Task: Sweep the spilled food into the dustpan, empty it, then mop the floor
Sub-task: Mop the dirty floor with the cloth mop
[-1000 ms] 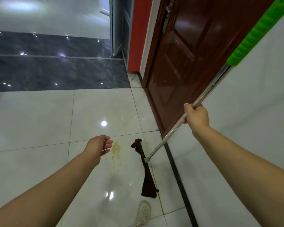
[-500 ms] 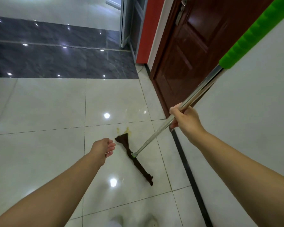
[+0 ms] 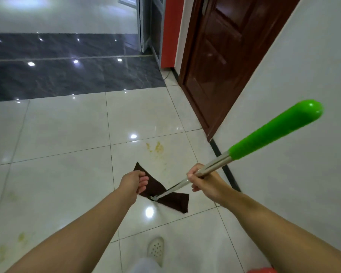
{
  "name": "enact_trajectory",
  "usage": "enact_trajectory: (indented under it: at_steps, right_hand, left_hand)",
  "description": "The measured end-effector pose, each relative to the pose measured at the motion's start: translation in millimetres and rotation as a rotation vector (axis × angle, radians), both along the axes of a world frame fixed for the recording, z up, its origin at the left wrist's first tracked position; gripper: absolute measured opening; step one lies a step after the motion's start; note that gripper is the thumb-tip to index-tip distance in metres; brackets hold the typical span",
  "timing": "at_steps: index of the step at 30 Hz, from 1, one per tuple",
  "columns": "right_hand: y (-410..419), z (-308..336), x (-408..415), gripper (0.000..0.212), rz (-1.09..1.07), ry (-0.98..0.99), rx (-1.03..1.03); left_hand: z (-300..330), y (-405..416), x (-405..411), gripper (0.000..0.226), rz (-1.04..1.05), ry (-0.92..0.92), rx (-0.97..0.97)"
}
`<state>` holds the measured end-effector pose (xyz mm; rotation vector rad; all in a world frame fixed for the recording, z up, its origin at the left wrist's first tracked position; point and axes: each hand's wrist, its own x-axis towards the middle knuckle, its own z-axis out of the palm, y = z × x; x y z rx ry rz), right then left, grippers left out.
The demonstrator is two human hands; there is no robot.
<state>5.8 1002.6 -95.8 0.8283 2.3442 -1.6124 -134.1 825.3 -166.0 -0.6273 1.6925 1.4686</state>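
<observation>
right hand (image 3: 204,181) grips mop pole (image 3: 211,167) | left hand (image 3: 133,182) loosely curled, holding nothing, above mop cloth (image 3: 171,200) | yellow stain (image 3: 158,147) just beyond cloth

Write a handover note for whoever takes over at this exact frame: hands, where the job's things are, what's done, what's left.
Right hand: grips the mop's metal shaft below the green handle.
Left hand: loosely curled, holding nothing, hovering above the mop cloth.
Mop cloth: dark, lying flat on the white tiles, nearer the person than the yellow stain.
Done: no loose food pieces show here; no dustpan is in view, so sweeping looks finished.
Left: mop the yellow stain ahead, then the fainter yellowish smears on the tiles at lower left.
</observation>
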Motion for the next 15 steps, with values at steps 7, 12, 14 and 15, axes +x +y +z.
enact_trajectory:
  at_steps: [7, 12, 14, 15]
  right_hand:
    - [-30, 5, 101, 0.006, 0.025, 0.048, 0.040]
    - [-53, 2, 173, 0.004, 0.075, 0.029, 0.120]
    - [-59, -1, 199, 0.003, 0.103, -0.019, 0.186]
    - [-64, -2, 212, 0.009, 0.116, -0.053, 0.225]
  left_hand:
    - [0, -13, 101, 0.027, -0.130, -0.026, -0.057]
    - [15, -26, 193, 0.029, -0.298, -0.091, -0.036]
    - [19, -30, 222, 0.028, -0.341, -0.100, -0.025]
    - [20, -32, 235, 0.027, -0.358, -0.109, -0.017]
